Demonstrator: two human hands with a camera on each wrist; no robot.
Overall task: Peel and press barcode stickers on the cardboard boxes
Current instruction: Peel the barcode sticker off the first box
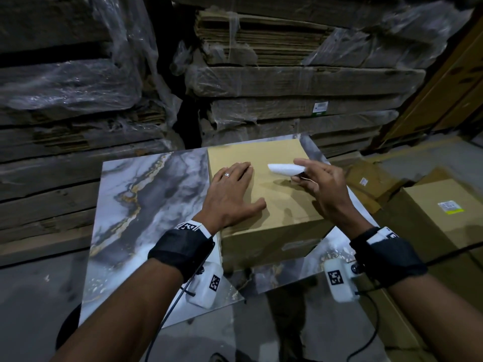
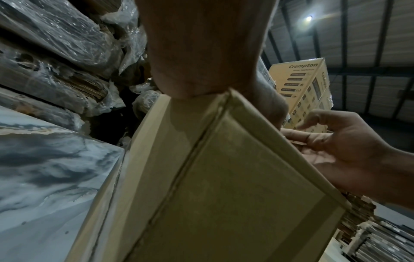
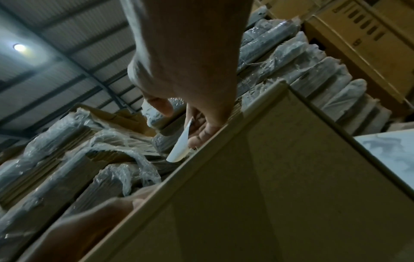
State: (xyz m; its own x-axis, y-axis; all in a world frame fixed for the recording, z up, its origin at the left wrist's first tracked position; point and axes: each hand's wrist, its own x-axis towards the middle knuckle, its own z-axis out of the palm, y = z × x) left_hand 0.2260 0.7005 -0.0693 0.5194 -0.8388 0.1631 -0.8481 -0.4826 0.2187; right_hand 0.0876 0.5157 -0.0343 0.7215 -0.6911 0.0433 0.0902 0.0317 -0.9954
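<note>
A plain brown cardboard box [image 1: 277, 202] stands on a marble-patterned table [image 1: 146, 194]. My left hand [image 1: 232, 186] lies flat on the box's top near its left edge, fingers straight. My right hand [image 1: 313, 181] hovers over the right part of the top and pinches a curled white sticker [image 1: 283, 169] by its right end, the free end pointing left. In the right wrist view the sticker [image 3: 181, 147] hangs from the fingers just above the box's edge [image 3: 224, 134]. The left wrist view shows the box's side [image 2: 212, 186] and my right hand [image 2: 336, 147] beyond it.
Plastic-wrapped bundles of flat cardboard [image 1: 287, 82] are stacked behind the table. More boxes with labels [image 1: 449, 207] lie on the floor at the right. A printed carton [image 2: 306, 85] stands tall in the background. Cables trail from both wrist cameras.
</note>
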